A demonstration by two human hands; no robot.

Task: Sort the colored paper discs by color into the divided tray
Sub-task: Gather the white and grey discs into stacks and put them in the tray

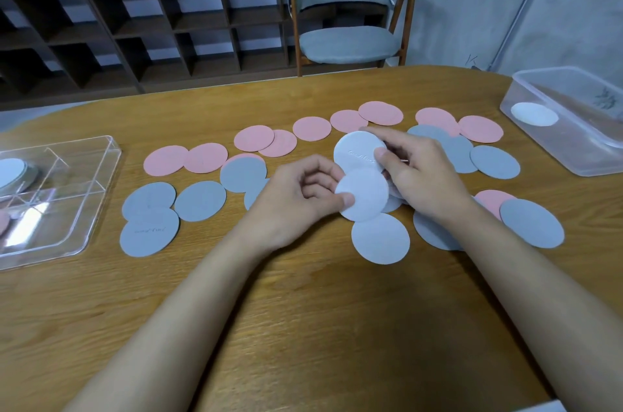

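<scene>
Pink discs [254, 138] and grey discs [200, 201] lie scattered across the wooden table [303, 310]. My left hand [296, 199] pinches a white disc [364, 196] by its lower left edge. Just behind it, my right hand [414, 172] holds another white disc [357, 152] with the thumb on its face. A third white disc [381, 239] lies flat below them. The clear divided tray [101, 182] stands at the left edge, holding white discs [10, 170] in its far compartment and a pink one [3, 223] in a nearer compartment.
A clear plastic box [580, 155] at the right table edge has one white disc [534, 114] inside. A grey chair [347, 40] stands behind the table, with dark shelving along the back wall. Bare wood lies nearest me.
</scene>
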